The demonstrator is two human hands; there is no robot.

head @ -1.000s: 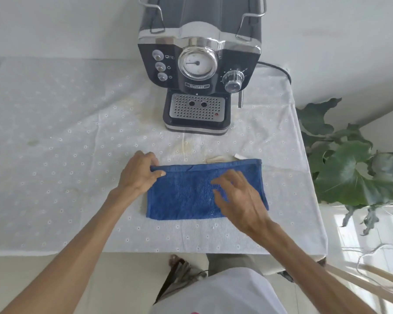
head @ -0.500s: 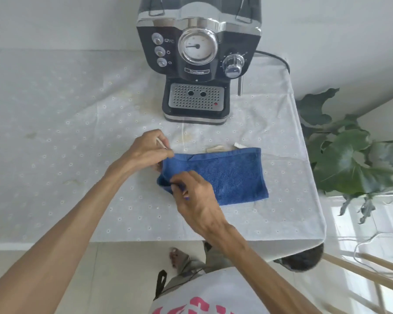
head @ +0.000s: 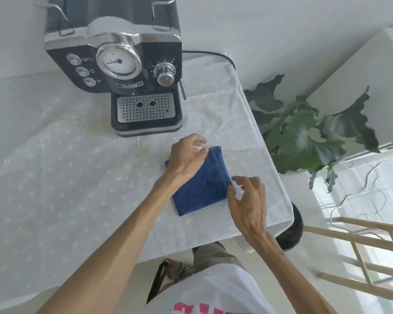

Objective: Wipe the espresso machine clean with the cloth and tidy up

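Observation:
The blue cloth (head: 200, 189) lies folded into a small square on the white dotted tablecloth (head: 77, 177), just in front and to the right of the black and chrome espresso machine (head: 123, 64). My left hand (head: 186, 157) rests over the cloth's far edge, its curled fingertips pinching the far right corner. My right hand (head: 247, 198) is at the near right corner. Its thumb touches the folded edge and its fingers are spread and relaxed.
The table's right edge runs close to the cloth. Beyond it stand a large-leaved green plant (head: 304, 141) and wooden slats (head: 361, 245). A black power cord (head: 213, 54) runs behind the machine. Yellowish stains mark the tablecloth near the machine's base.
Both hands carried the cloth's left edge over to the right, folding the long strip in half into a square. My right hand's fingers have loosened. The view has shifted left.

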